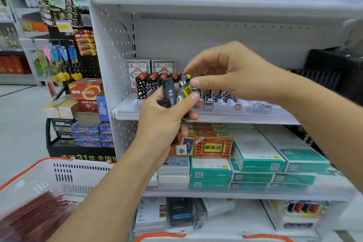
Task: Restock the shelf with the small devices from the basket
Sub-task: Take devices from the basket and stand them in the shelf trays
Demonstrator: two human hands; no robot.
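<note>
The left hand (165, 122) grips a small bundle of lighter-like devices in front of the middle shelf (216, 117). One is a black device (169, 92) with white characters and the digits "1534" down its side. Beside it is a yellow-and-black device (185, 89) with a yellow cap, whose print is too blurred to read. The right hand (233, 73) reaches in from above, its thumb and forefinger pinching the top of the yellow-and-black one.

On the shelf just behind the hands stands a row of patterned devices (149, 84) in black and white with red tops, partly hidden by the fingers. Two white boxes (137, 70) stand upright at the back.

The shelf below carries a red-and-gold box (213, 147) with Chinese characters, a pack showing playing cards (184, 146), and stacks of green-and-white boxes (259, 155) with QR codes.

To the left, a black display stand (82, 155) reads "31" among Chinese characters and holds a red battery carton (85, 89) marked with a large "5".

At lower left is a white basket (64, 173) with orange rim; blurred red items (37, 216) lie inside.
</note>
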